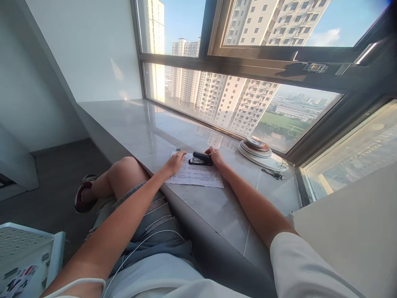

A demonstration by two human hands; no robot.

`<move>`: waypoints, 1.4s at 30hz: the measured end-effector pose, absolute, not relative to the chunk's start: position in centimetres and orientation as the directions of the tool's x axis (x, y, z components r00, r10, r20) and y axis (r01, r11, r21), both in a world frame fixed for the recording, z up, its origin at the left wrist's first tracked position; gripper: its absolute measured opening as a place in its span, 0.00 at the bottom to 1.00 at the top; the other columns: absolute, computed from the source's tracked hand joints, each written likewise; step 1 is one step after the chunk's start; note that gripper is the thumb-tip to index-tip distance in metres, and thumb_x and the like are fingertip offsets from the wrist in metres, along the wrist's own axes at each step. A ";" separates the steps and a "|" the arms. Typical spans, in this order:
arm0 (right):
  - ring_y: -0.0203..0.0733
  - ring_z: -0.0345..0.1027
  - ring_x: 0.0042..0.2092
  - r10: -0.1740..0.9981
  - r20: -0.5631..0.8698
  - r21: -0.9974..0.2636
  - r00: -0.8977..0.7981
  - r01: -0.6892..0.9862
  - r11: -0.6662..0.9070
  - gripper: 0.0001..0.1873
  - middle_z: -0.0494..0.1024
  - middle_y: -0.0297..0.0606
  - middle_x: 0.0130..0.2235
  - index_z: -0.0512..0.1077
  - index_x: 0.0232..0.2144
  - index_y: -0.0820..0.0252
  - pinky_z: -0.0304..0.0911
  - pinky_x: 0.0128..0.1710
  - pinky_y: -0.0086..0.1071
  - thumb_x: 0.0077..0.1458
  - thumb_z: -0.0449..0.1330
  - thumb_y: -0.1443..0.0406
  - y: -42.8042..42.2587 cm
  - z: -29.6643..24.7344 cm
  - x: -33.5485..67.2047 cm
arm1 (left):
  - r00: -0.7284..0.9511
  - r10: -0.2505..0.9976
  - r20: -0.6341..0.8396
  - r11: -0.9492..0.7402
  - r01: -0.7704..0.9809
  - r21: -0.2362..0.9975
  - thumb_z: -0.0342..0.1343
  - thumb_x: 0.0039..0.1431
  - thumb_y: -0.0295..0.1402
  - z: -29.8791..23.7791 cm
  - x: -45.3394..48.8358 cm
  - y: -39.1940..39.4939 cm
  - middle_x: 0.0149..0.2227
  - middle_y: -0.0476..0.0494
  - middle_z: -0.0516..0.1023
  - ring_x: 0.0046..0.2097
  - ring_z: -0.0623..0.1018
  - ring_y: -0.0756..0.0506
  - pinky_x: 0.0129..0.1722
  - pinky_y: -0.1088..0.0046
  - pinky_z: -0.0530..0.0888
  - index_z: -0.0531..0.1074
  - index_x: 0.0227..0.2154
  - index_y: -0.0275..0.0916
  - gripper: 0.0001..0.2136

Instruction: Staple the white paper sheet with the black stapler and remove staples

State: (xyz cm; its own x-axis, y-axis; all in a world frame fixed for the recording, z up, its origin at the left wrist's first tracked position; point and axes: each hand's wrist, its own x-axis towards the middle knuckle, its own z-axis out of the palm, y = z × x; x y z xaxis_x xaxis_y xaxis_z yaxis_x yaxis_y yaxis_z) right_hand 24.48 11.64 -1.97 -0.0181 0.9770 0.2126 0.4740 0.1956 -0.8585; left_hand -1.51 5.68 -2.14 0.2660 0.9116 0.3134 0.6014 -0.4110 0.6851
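The black stapler (201,159) is positioned at the 12 o'clock side of the paper sheet (198,176) on the window ledge (130,124), its 3 o'clock end grasped by the right hand's (216,157) fingers. The left hand (176,162) is placed at the sheet's 10 o'clock corner; whether its fingers are clenched cannot be told.

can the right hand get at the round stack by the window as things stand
Likely yes: nothing appears to stand between the right hand and the round stack on the ledge. Its fingers are on the black stapler, though, so they would probably have to let go first.
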 end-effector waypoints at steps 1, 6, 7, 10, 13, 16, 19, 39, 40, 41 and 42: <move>0.46 0.71 0.36 0.977 0.214 -0.847 -0.020 0.494 0.196 0.38 0.79 0.42 0.31 0.75 0.26 0.58 0.65 0.42 0.37 0.60 0.42 0.37 11.7 -1.9 24.6 | 0.265 0.914 0.308 -0.406 0.595 0.694 0.42 0.71 0.35 -2.1 -1.6 5.6 0.58 0.36 0.76 0.60 0.74 0.38 0.57 0.63 0.73 0.72 0.56 0.38 0.18; 0.46 0.70 0.36 0.979 0.197 -0.826 -0.056 0.529 0.196 0.30 0.80 0.42 0.32 0.75 0.25 0.60 0.64 0.43 0.38 0.61 0.46 0.46 11.8 -1.7 24.7 | 0.279 0.910 0.307 -0.414 0.553 0.723 0.43 0.70 0.32 -2.1 -1.7 5.6 0.61 0.35 0.74 0.63 0.72 0.40 0.61 0.61 0.71 0.70 0.58 0.38 0.18; 0.46 0.70 0.36 0.979 0.193 -0.827 -0.060 0.528 0.195 0.29 0.80 0.42 0.32 0.75 0.25 0.60 0.64 0.43 0.38 0.61 0.47 0.47 11.9 -1.6 24.7 | 0.281 0.910 0.306 -0.414 0.549 0.727 0.43 0.70 0.31 -2.2 -1.7 5.6 0.61 0.35 0.74 0.63 0.72 0.40 0.61 0.61 0.70 0.69 0.58 0.38 0.19; 0.45 0.70 0.34 0.980 0.184 -0.832 -0.069 0.520 0.193 0.28 0.79 0.42 0.31 0.75 0.25 0.60 0.65 0.41 0.38 0.62 0.47 0.48 11.8 -1.4 24.7 | 0.284 0.907 0.310 -0.419 0.537 0.733 0.43 0.67 0.26 -2.4 -1.8 5.9 0.60 0.36 0.75 0.63 0.73 0.42 0.63 0.60 0.70 0.70 0.57 0.38 0.19; 0.44 0.69 0.33 0.980 0.183 -0.835 -0.081 0.513 0.198 0.28 0.79 0.40 0.30 0.76 0.26 0.60 0.64 0.39 0.37 0.62 0.47 0.48 11.5 -1.2 25.0 | 0.289 0.903 0.318 -0.427 0.524 0.737 0.43 0.65 0.23 -2.6 -1.9 6.1 0.58 0.36 0.77 0.61 0.75 0.43 0.63 0.62 0.70 0.70 0.56 0.38 0.20; 0.42 0.67 0.31 0.978 0.180 -0.833 -0.109 0.512 0.211 0.27 0.77 0.38 0.28 0.76 0.28 0.59 0.63 0.37 0.35 0.62 0.47 0.48 11.2 -1.2 25.4 | 0.288 0.902 0.322 -0.430 0.522 0.736 0.44 0.63 0.22 -2.8 -1.9 6.2 0.57 0.36 0.78 0.60 0.76 0.43 0.62 0.62 0.70 0.71 0.55 0.38 0.20; 0.41 0.66 0.31 0.975 0.184 -0.824 -0.123 0.522 0.221 0.27 0.77 0.37 0.28 0.75 0.28 0.59 0.63 0.36 0.34 0.62 0.48 0.48 11.1 -1.1 25.7 | 0.293 0.897 0.332 -0.440 0.506 0.742 0.49 0.62 0.23 -2.9 -1.8 6.3 0.57 0.36 0.78 0.60 0.76 0.42 0.61 0.61 0.71 0.70 0.54 0.38 0.19; 0.48 0.72 0.42 0.798 0.311 -0.569 -0.516 0.572 0.591 0.30 0.81 0.39 0.40 0.79 0.45 0.57 0.65 0.45 0.36 0.52 0.65 0.42 7.7 0.8 25.1 | 0.296 0.884 0.363 -0.467 0.497 0.732 0.55 0.61 0.28 -2.7 -2.1 6.1 0.56 0.35 0.77 0.59 0.76 0.39 0.59 0.60 0.73 0.70 0.54 0.38 0.18; 0.46 0.72 0.39 0.795 0.315 -0.531 -0.519 0.598 0.600 0.28 0.81 0.38 0.37 0.79 0.43 0.58 0.64 0.43 0.35 0.52 0.65 0.43 7.6 1.0 24.9 | 0.279 0.890 0.359 -0.454 0.485 0.748 0.55 0.61 0.28 -2.8 -2.2 6.2 0.57 0.34 0.76 0.60 0.75 0.39 0.58 0.61 0.74 0.69 0.54 0.38 0.18; 0.45 0.71 0.37 0.797 0.322 -0.507 -0.512 0.617 0.601 0.27 0.80 0.37 0.34 0.80 0.42 0.58 0.64 0.42 0.34 0.53 0.65 0.43 7.5 1.1 24.7 | 0.258 0.901 0.350 -0.433 0.465 0.772 0.55 0.61 0.28 -2.9 -2.3 6.4 0.58 0.34 0.75 0.60 0.75 0.39 0.57 0.61 0.75 0.69 0.54 0.38 0.18; 0.44 0.71 0.36 0.801 0.336 -0.495 -0.495 0.631 0.598 0.25 0.80 0.36 0.33 0.80 0.42 0.59 0.64 0.41 0.34 0.55 0.64 0.44 7.4 1.3 24.4 | 0.232 0.914 0.334 -0.404 0.435 0.804 0.56 0.60 0.28 -3.0 -2.4 6.6 0.58 0.34 0.75 0.61 0.75 0.39 0.55 0.62 0.76 0.69 0.55 0.38 0.19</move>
State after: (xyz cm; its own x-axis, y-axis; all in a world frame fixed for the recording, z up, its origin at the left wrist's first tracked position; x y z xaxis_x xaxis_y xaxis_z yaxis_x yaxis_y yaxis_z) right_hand 24.43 7.38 1.28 -0.4955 0.8010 0.3360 0.6310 0.5977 -0.4945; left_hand -2.36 6.60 -2.97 0.2315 0.9138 0.3337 0.4354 -0.4040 0.8045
